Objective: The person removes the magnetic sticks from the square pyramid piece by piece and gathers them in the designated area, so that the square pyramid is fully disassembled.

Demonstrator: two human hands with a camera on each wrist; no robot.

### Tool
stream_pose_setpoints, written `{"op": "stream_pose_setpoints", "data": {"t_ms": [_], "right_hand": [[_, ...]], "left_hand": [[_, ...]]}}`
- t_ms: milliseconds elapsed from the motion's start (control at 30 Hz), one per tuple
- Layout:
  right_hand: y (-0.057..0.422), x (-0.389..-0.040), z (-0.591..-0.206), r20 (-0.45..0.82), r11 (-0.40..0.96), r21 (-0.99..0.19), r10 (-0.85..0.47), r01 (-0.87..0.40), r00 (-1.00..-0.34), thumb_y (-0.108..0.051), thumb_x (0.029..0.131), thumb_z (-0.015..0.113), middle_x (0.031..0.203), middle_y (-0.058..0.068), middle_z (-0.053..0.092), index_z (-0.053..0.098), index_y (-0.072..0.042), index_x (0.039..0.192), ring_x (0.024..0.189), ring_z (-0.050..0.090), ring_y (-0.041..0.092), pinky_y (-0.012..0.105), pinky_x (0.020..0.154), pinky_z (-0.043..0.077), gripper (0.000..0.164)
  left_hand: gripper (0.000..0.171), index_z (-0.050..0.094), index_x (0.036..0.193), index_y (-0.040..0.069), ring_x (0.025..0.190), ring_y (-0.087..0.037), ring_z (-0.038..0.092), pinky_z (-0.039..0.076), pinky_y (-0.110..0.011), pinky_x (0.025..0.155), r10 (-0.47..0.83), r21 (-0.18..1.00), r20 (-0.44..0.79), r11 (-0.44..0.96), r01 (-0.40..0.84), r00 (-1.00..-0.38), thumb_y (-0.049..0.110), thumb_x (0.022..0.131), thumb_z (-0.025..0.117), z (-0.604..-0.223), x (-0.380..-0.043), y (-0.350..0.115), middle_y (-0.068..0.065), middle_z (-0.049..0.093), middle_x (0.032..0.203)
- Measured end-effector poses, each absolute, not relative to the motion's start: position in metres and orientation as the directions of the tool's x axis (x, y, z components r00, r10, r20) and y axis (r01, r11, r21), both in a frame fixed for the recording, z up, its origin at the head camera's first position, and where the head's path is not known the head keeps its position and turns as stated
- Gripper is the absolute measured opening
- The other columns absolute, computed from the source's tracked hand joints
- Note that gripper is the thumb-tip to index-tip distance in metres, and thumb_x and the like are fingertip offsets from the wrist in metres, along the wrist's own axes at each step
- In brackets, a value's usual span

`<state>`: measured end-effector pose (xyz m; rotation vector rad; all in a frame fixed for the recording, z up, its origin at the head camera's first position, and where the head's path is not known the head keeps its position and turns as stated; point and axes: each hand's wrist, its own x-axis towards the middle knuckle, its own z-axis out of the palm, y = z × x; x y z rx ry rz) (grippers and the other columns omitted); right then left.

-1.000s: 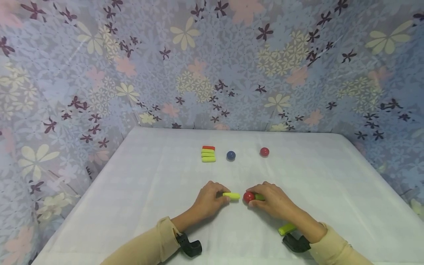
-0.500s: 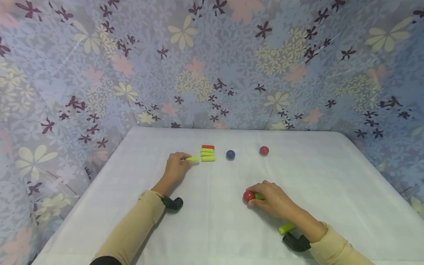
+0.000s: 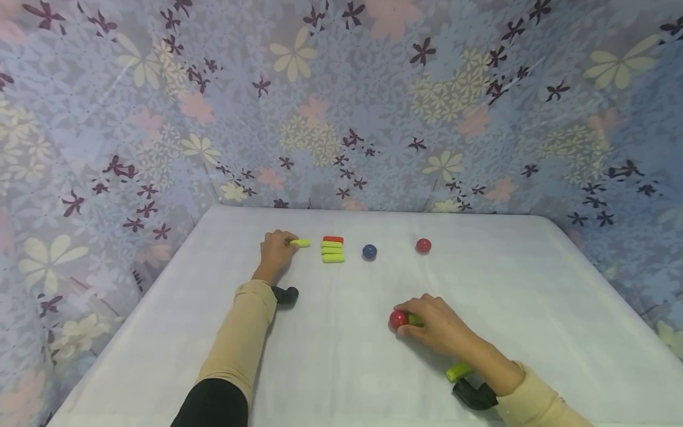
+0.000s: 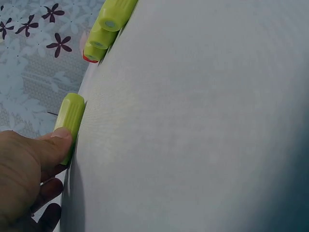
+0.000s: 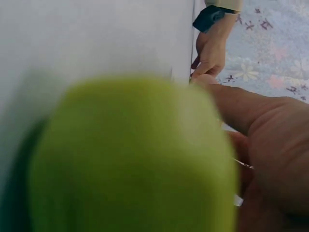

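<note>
At the far left of the table, my left hand (image 3: 276, 252) pinches a yellow-green magnetic building stick (image 3: 301, 242) by one end. The left wrist view shows the thumb across this ribbed stick (image 4: 72, 111), close over the white cloth. My right hand (image 3: 434, 323) holds a red ball (image 3: 398, 319) between thumb and fingers, with a green stick (image 3: 415, 320) directly behind it, partly hidden by the hand. Another green stick (image 3: 460, 372) lies under the right wrist; a blurred green stick end (image 5: 135, 159) fills much of the right wrist view.
Several yellow-green sticks (image 3: 333, 258) and a red stick (image 3: 333, 239) lie side by side right of my left hand. A blue ball (image 3: 369, 252) and another red ball (image 3: 424, 245) sit farther right. Flowered fabric (image 3: 341, 107) hangs behind the white-covered table (image 3: 320, 367).
My left hand has carried its yellow-green stick from beside the red ball to the far left, left of the stick row. The right hand has stayed in place on the red ball.
</note>
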<state>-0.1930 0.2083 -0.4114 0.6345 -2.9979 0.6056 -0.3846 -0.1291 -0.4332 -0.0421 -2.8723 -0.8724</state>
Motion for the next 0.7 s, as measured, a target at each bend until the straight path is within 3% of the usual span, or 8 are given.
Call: {"op": "stream_pose_setpoints", "data": {"t_ms": [167, 367, 533, 700], "right_hand": [[0.217, -0.193, -0.404, 0.119, 0.852, -0.367, -0.354, -0.372, -0.928, -0.029, 0.076, 0.077, 0.108, -0.003, 0.069, 0.065, -0.014, 0.118, 0.091, 0.05, 0.011, 0.03, 0.077, 0.039, 0.047], [0.246, -0.194, -0.401, 0.159, 0.874, -0.307, -0.344, -0.378, -0.925, -0.022, 0.076, 0.077, 0.108, 0.001, 0.068, 0.069, -0.014, 0.11, 0.093, 0.05, 0.015, 0.035, 0.08, 0.04, 0.036], [0.249, -0.197, -0.405, 0.103, 0.872, -0.327, -0.349, -0.363, -0.931, -0.02, 0.077, 0.075, 0.101, -0.004, 0.07, 0.072, -0.017, 0.103, 0.089, 0.05, 0.013, 0.03, 0.075, 0.041, 0.026], [0.239, -0.198, -0.406, 0.09, 0.866, -0.34, -0.358, -0.366, -0.929, -0.02, 0.078, 0.075, 0.095, -0.008, 0.069, 0.072, -0.018, 0.101, 0.084, 0.048, 0.009, 0.024, 0.07, 0.04, 0.023]], "left_hand": [[0.026, 0.066, 0.115, 0.014, 0.112, -0.03, 0.045, 0.03, -0.049, 0.101, -0.017, 0.546, 0.131, 0.835, 0.058, -0.991, 0.022, 0.09, 0.061, -0.432, -0.385, -0.129, -0.01, 0.06, 0.113], [0.027, 0.066, 0.116, 0.014, 0.112, -0.029, 0.045, 0.031, -0.048, 0.102, -0.015, 0.543, 0.131, 0.838, 0.059, -0.991, 0.023, 0.09, 0.061, -0.432, -0.386, -0.129, -0.009, 0.06, 0.113], [0.031, 0.064, 0.119, 0.014, 0.113, -0.029, 0.044, 0.031, -0.048, 0.102, -0.01, 0.551, 0.108, 0.833, 0.051, -0.994, 0.024, 0.09, 0.061, -0.432, -0.386, -0.13, -0.009, 0.059, 0.115], [0.039, 0.059, 0.125, 0.012, 0.118, -0.03, 0.041, 0.035, -0.047, 0.101, -0.01, 0.645, 0.139, 0.76, 0.083, -0.99, 0.029, 0.091, 0.06, -0.426, -0.378, -0.129, -0.012, 0.056, 0.121]]}}
